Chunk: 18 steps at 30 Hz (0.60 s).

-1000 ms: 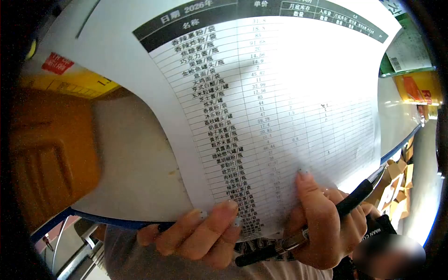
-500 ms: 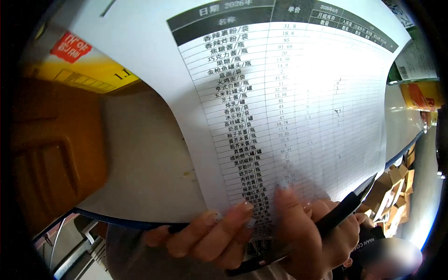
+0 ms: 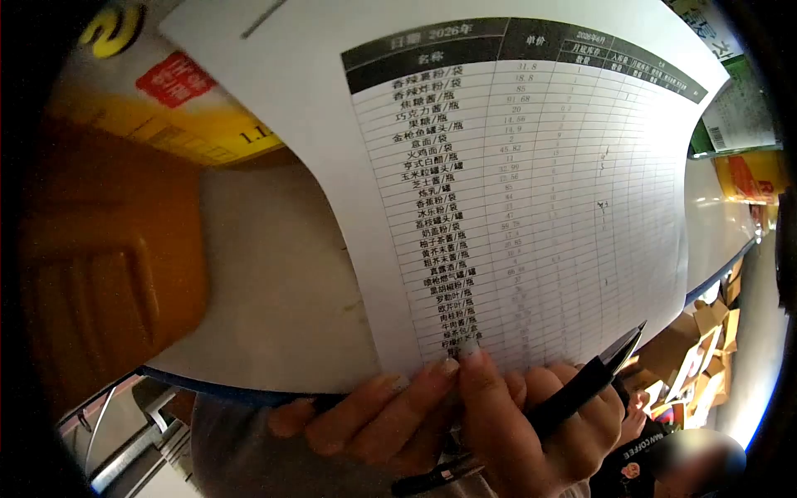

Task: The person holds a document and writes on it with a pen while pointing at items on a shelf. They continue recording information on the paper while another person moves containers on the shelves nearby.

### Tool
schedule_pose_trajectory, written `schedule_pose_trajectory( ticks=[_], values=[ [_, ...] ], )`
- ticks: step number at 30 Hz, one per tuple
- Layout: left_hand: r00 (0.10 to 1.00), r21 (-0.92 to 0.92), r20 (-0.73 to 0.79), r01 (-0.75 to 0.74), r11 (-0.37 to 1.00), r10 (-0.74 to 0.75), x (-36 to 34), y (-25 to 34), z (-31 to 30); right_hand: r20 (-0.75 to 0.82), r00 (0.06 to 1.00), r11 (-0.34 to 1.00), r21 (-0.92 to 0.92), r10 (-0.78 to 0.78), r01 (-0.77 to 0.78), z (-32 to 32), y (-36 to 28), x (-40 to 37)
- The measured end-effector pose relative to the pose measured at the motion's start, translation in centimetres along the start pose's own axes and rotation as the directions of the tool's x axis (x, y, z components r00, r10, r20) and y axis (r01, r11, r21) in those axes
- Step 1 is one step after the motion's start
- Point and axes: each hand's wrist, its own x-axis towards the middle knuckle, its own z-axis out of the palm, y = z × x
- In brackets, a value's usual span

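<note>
A printed paper sheet (image 3: 531, 191) with a table of Chinese item names, prices and a few handwritten marks fills the middle of the view. At its lower edge, my left hand (image 3: 374, 419) is closed with curled fingers gripping the paper. Right beside it, my right hand (image 3: 531, 415) holds a black pen (image 3: 573, 398), its tip pointing up and right over the sheet. My right thumb presses on the bottom rows, close to my left fingertips. The lowest part of the sheet is hidden behind both hands.
An orange-brown container (image 3: 108, 266) stands at left beside a yellow-labelled package (image 3: 216, 129). Green packaging (image 3: 739, 116) and a yellow-red package (image 3: 747, 178) lie at right. Below the blue table edge (image 3: 224, 390) are open cardboard boxes (image 3: 689, 349) and a person in dark clothing (image 3: 635, 465).
My right thumb has moved left and up to my left fingertips. The sheet has shifted slightly right and down in view. The pen remains in my right hand.
</note>
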Motion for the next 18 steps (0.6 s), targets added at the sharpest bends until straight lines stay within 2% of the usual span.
schedule_pose_trajectory(
  ticks=[1, 3, 7, 9, 10, 12, 15, 17, 18],
  values=[
    [0.993, -0.03, 0.074, -0.093, 0.995, 0.095, -0.2, -1.0, -1.0, 0.002, 1.0, 1.0, -0.001, 0.003, -0.003, -0.1, -0.1, -0.1],
    [0.965, -0.078, 0.095, -0.236, 0.969, 0.243, -0.3, -1.8, -1.5, 0.002, 1.0, 1.0, 0.001, 0.006, -0.006, -0.2, -0.2, -0.2],
    [0.895, -0.095, -0.103, -0.443, 0.891, 0.434, 0.2, -3.2, 0.4, 0.008, 0.999, 0.999, -0.002, 0.035, -0.035, -0.4, -0.6, -0.1],
    [0.949, -0.089, -0.084, -0.31, 0.947, 0.303, 0.3, -2.3, 0.4, 0.001, 0.998, 0.998, 0.004, 0.061, -0.061, -0.2, -0.7, -0.2],
    [0.993, -0.075, -0.012, -0.121, 0.99, 0.12, 0.3, -0.9, -0.2, -0.012, 0.997, 0.997, 0.01, 0.082, -0.082, 0.1, -0.8, -0.5],
    [0.994, -0.06, 0.089, 0.062, 0.996, -0.057, 0.3, 0.0, -0.9, -0.082, 0.989, 0.985, 0.13, 0.121, -0.11, 0.7, -0.2, -1.0],
    [0.987, -0.083, 0.158, 0.025, 0.996, -0.012, 0.5, -0.8, -1.6, 0.09, 0.992, 0.979, 0.177, 0.084, -0.099, -1.0, 0.7, 0.3],
    [0.985, -0.089, 0.175, 0.021, 0.996, -0.005, 0.5, -1.0, -1.8, 0.027, 0.993, 0.991, 0.072, 0.111, -0.112, -0.7, 1.6, -1.1],
    [0.983, -0.09, 0.185, 0.03, 0.995, -0.013, 0.5, -1.0, -1.9, -0.11, 0.984, 0.989, 0.051, 0.141, -0.136, 0.0, 1.9, -1.6]
  ],
)
